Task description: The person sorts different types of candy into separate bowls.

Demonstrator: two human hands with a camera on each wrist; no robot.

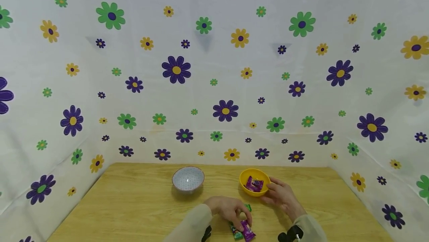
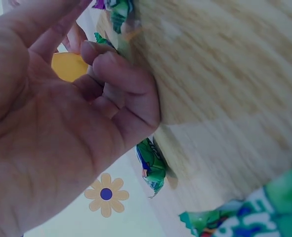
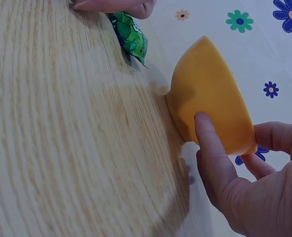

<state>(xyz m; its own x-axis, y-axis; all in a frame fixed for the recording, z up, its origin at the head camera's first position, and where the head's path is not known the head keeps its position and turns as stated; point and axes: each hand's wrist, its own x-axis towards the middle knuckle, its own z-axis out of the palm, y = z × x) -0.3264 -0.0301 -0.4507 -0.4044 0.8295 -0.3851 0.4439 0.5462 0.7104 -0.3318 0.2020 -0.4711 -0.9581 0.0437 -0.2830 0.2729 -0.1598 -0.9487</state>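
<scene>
My left hand (image 1: 229,209) is low over the table, its thumb and index finger pinching a purple-wrapped candy (image 1: 248,231). A green-wrapped candy (image 1: 237,233) lies right beside that one, partly under the fingers. Past the knuckles, another green-wrapped candy (image 1: 248,207) shows only in part. My right hand (image 1: 283,197) holds the right side of a small yellow bowl (image 3: 210,94), with the thumb against its outer wall and fingers at the rim. The bowl stands upright on the table, and purple-wrapped candies (image 1: 254,184) lie inside it.
A light grey-blue patterned bowl (image 1: 188,180) with a reddish rim stands left of the yellow one. In the left wrist view a green wrapper (image 2: 284,202) lies close to the camera. White flowered cloth (image 1: 207,96) walls the wooden table (image 1: 127,201) at back and sides.
</scene>
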